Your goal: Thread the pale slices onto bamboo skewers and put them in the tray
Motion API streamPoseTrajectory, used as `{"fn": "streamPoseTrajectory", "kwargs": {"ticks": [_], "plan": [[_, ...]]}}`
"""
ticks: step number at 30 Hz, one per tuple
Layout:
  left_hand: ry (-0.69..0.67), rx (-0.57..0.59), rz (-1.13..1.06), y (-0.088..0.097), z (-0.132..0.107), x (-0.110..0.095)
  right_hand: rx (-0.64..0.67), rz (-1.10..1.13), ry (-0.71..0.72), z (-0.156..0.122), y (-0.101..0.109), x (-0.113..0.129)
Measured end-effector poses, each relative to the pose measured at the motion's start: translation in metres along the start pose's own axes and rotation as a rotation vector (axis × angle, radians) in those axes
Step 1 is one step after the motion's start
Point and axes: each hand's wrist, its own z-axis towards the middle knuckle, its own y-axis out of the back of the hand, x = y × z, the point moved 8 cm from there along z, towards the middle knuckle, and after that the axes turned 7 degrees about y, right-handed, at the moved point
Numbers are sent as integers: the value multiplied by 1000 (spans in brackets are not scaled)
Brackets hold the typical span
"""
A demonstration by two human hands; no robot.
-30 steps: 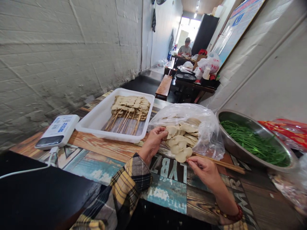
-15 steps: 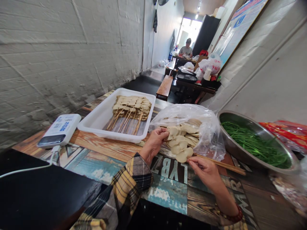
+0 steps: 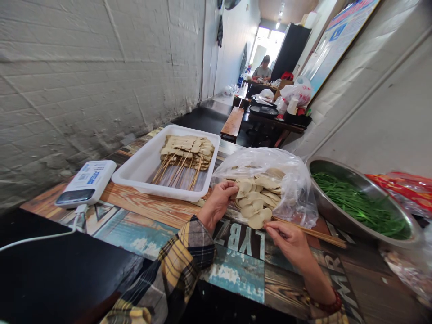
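Slices [image 3: 254, 206], pale, rounded, seemingly smooth

Steel basin [image 3: 324, 208] of green stalks [image 3: 357, 202], white device [image 3: 86, 180] with white cable [image 3: 43, 237], wooden bench [image 3: 232, 122], person [image 3: 262, 72] in the background

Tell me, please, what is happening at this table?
The left hand pinches a pale slice at the mouth of a clear plastic bag. The right hand is at the edge of the nearest slice; its grip is unclear. Skewered slices lie in the white tray, and green stalks in the metal basin.
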Motion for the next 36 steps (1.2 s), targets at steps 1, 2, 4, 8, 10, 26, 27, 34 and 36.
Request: {"fn": "streamPoseTrajectory", "kwargs": {"ticks": [1,2,4,8,10,26,27,34,36], "plan": [[1,-6,-7,0,0,0,3,5,-2,0,0,0],[4,-13,-14,1,0,0,4,10,-4,0,-1,0],[6,-27,-27,1,0,0,-2,14,-8,-1,0,-1],[3,-34,-46,3,1,0,-11,9,-8,-1,1,-3],[4,-30,-51,3,2,0,-7,7,5,-1,1,-2],[18,-58,-96,6,3,1,8,6,21,1,1,0],[19,-62,-96,6,3,1,2,7,20,1,1,0],[29,-33,-79,3,2,3,-9,8,7,1,1,-1],[25,-34,-59,2,1,3,-13,6,0,1,1,-1]]}}
